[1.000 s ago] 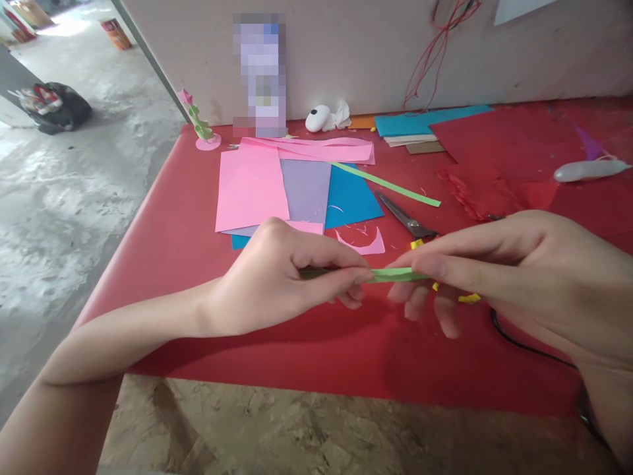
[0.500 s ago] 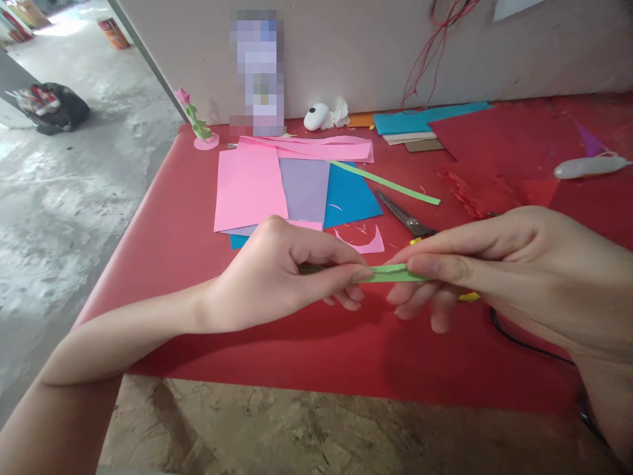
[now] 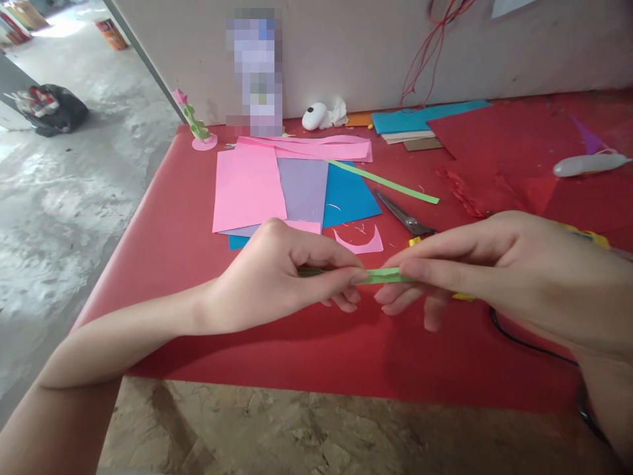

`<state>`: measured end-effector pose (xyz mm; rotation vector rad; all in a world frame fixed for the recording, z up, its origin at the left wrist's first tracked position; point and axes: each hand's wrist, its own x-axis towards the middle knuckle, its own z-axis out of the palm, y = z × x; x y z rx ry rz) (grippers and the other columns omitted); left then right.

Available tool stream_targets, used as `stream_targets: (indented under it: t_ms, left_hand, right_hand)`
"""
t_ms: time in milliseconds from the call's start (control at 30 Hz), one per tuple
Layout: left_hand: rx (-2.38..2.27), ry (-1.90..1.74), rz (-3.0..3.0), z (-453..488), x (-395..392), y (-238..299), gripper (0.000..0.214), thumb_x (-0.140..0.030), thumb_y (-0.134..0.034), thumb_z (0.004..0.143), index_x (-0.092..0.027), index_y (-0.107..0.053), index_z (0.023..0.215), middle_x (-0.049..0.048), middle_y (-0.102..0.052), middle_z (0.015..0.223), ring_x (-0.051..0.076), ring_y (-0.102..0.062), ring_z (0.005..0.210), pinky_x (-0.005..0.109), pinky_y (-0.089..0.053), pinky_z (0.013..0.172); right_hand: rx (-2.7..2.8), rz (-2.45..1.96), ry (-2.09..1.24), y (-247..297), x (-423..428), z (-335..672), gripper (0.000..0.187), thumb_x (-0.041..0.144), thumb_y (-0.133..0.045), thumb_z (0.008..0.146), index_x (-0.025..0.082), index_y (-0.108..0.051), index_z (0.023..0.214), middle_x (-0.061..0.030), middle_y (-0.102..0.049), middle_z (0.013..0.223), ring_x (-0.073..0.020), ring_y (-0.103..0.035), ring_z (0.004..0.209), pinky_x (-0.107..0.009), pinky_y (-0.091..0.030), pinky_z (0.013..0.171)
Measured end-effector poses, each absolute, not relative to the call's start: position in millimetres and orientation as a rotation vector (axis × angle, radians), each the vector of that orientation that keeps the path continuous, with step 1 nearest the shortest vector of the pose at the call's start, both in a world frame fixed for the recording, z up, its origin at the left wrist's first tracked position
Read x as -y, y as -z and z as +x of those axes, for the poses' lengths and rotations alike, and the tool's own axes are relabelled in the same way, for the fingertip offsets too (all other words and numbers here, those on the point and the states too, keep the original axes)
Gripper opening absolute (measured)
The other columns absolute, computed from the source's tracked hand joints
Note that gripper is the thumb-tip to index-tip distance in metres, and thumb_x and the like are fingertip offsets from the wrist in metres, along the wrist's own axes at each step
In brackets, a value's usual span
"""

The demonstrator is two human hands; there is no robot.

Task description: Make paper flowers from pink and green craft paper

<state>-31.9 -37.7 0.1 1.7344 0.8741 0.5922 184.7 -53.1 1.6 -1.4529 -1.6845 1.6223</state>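
Note:
Above the red table (image 3: 316, 356), a narrow folded strip of green paper (image 3: 383, 275) is held level between both hands. My left hand (image 3: 301, 270) pinches it between thumb and forefinger, covering much of its left part. At its right end, my right hand (image 3: 459, 270) pinches it the same way, with the other fingers hanging loose below. Just beyond the right hand lie scissors (image 3: 403, 216), their blades pointing away and the yellow handles partly hidden by that hand. A curved pink paper scrap (image 3: 361, 243) rests behind the strip.
Pink paper (image 3: 250, 188), lavender paper (image 3: 304, 191) and blue paper (image 3: 351, 198) overlap farther back. Another green strip (image 3: 390, 181) lies beside them. A paper flower (image 3: 192, 119) stands at the back left. A glue tube (image 3: 588, 165) is at right. A black cable (image 3: 529, 344) runs under my right arm.
My right hand has shifted slightly left along the strip, so the green stretch between the hands looks a little different. The left hand keeps nearly the same pinch.

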Motion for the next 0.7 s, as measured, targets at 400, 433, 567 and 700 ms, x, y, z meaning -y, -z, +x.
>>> stream_targets:
  t_ms: [400, 433, 567, 700]
  left_hand:
    - [-0.876, -0.661, 1.854, -34, 39, 3, 0.016, -0.021, -0.063, 0.083, -0.017, -0.071, 0.070, -0.0025, -0.073, 0.065, 0.010, -0.069, 0.057, 0.013, -0.054, 0.053]
    - [-0.885, -0.661, 1.906, -34, 39, 3, 0.016, -0.020, -0.062, 0.083, -0.018, -0.072, 0.071, -0.0029, -0.073, 0.065, 0.009, -0.068, 0.055, 0.013, -0.052, 0.050]
    - [-0.886, -0.695, 2.081, -34, 38, 3, 0.016, -0.019, -0.060, 0.084, -0.017, -0.073, 0.076, -0.0031, -0.074, 0.066, 0.008, -0.065, 0.050, 0.014, -0.049, 0.046]
    - [-0.817, -0.760, 2.238, -35, 37, 7, 0.017, -0.015, -0.058, 0.085, -0.012, -0.073, 0.077, 0.0003, -0.074, 0.067, 0.009, -0.067, 0.054, 0.014, -0.050, 0.050]
  right_hand:
    - [1.745, -1.449, -1.364, -4, 61, 177, 0.026, 0.045, -0.063, 0.079, 0.021, -0.072, 0.077, -0.0022, -0.068, 0.069, -0.0115, -0.065, 0.059, -0.014, -0.053, 0.051]
    - [1.756, -1.463, -1.381, -4, 61, 177, 0.027, 0.046, -0.063, 0.079, 0.021, -0.072, 0.078, -0.0024, -0.068, 0.070, -0.0117, -0.065, 0.060, -0.014, -0.053, 0.051]
    - [1.753, -1.512, -1.435, -5, 60, 173, 0.026, 0.045, -0.065, 0.076, 0.021, -0.073, 0.082, -0.0023, -0.068, 0.071, -0.0116, -0.064, 0.059, -0.016, -0.052, 0.050]
    - [1.678, -1.568, -1.400, -5, 62, 166, 0.022, 0.042, -0.070, 0.071, 0.020, -0.072, 0.075, -0.0009, -0.067, 0.071, -0.0091, -0.059, 0.054, -0.016, -0.049, 0.048]
